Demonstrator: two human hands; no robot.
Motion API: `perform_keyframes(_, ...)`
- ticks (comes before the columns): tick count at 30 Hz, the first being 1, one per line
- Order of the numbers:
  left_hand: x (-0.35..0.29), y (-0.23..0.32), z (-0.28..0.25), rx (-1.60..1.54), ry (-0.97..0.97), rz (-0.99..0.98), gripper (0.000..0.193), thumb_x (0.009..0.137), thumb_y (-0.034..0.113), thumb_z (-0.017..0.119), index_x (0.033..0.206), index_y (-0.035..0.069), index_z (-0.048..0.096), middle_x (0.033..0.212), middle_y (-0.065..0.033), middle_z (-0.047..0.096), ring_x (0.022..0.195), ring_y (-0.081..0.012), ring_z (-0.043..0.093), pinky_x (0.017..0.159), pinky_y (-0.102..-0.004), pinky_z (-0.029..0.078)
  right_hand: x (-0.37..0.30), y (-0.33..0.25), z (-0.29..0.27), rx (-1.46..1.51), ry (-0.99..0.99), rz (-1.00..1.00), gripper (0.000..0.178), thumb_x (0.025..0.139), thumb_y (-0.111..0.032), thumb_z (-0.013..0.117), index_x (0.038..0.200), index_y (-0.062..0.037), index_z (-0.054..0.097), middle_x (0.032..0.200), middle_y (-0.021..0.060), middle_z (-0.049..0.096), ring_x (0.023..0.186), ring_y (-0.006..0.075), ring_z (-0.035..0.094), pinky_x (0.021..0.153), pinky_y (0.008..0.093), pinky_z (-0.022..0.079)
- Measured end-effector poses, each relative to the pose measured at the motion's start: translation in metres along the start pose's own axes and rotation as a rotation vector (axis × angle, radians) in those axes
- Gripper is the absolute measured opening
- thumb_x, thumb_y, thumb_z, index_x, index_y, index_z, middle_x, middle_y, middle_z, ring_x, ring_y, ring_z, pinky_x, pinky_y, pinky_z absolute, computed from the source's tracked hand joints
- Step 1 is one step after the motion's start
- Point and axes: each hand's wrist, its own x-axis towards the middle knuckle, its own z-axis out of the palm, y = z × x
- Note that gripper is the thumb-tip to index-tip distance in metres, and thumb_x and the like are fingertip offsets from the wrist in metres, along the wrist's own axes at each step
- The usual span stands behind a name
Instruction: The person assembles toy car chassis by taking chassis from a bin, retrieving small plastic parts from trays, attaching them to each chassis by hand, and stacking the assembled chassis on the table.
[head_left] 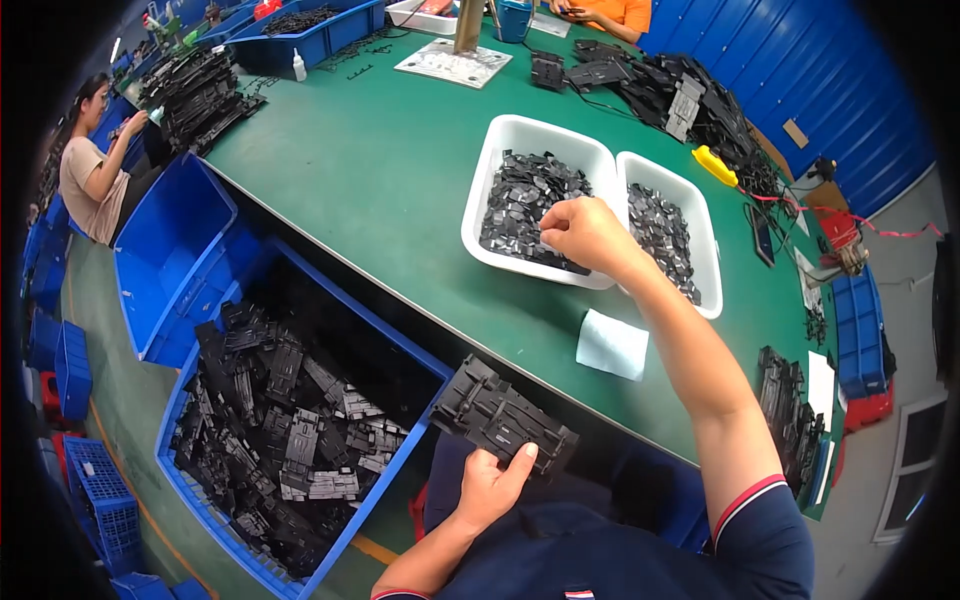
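Observation:
In my left hand (497, 487) is a flat black molded plastic part (500, 415), shaped like a toy car chassis. My thumb lies on its top face and the fingers are underneath, just off the table's near edge. My right hand (585, 235) is closed in a pinch over a white tub (480, 225) of small black plastic pieces (530, 185). Whatever is between its fingertips is too hidden to tell. Beside that tub, under my right forearm, stands a second white tub (708, 250) with similar small pieces.
A blue crate (340, 560) of black chassis parts stands at lower left. A folded pale cloth (612, 345) lies on the green table (360, 170). Dark parts are heaped (690, 90) at the far right, near a yellow-handled tool (715, 166). Two other people sit at the far side and left.

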Motion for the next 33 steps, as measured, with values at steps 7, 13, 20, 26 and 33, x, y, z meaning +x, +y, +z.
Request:
perform_keyframes(7,0.001,-0.005,-0.005,0.049,0.019,0.031,0.014,0.09,0.008,0.061,0.099,-0.003,0.064,0.086,-0.0028,0.066,0.077,-0.0071,0.057,0.069,-0.0245,0.048,0.007,0.004,0.013,0.115,-0.044,0.073,0.018,0.073,-0.017,0.072,0.084,-0.0035,0.073,0.075,0.0112,0.069,0.068,0.0214,0.066,0.066,0.0325,0.052)
perform_keyframes(13,-0.001,0.0,0.007,0.032,-0.006,0.006,0.014,0.09,0.008,0.062,0.098,-0.003,0.064,0.085,-0.0031,0.067,0.076,-0.0071,0.057,0.067,-0.024,0.047,-0.031,0.004,-0.011,0.648,0.072,0.062,0.015,0.081,-0.01,0.068,0.09,0.0003,0.065,0.075,0.0048,0.065,0.062,0.0105,0.06,0.056,0.025,0.05)
perform_keyframes(20,0.014,0.017,0.026,-0.141,-0.145,-0.064,0.024,0.09,0.007,0.06,0.113,-0.002,0.058,0.106,-0.0045,0.063,0.098,-0.0117,0.057,0.088,-0.028,0.045,-0.131,0.015,-0.044,0.967,0.105,0.154,0.018,0.084,-0.004,0.065,0.1,0.0026,0.066,0.081,0.0056,0.066,0.069,0.0103,0.061,0.06,0.0232,0.051)
perform_keyframes(26,0.037,0.019,0.049,-0.273,-0.265,-0.194,0.048,0.088,0.004,0.059,0.132,-0.004,0.042,0.125,-0.0127,0.055,0.113,-0.0193,0.056,0.099,-0.034,0.043,-0.168,0.045,-0.027,0.996,0.096,0.278,0.018,0.083,-0.005,0.067,0.1,0.0013,0.066,0.086,0.0057,0.067,0.073,0.0114,0.063,0.064,0.0243,0.051)
perform_keyframes(33,0.055,0.01,0.06,-0.322,-0.248,-0.196,0.049,0.089,0.006,0.059,0.133,-0.002,0.041,0.118,-0.0095,0.057,0.109,-0.0175,0.056,0.096,-0.0328,0.045,-0.174,0.059,-0.021,0.915,0.055,0.369,0.019,0.084,-0.006,0.065,0.1,0.0034,0.065,0.083,0.0057,0.066,0.07,0.0102,0.061,0.063,0.0233,0.05)
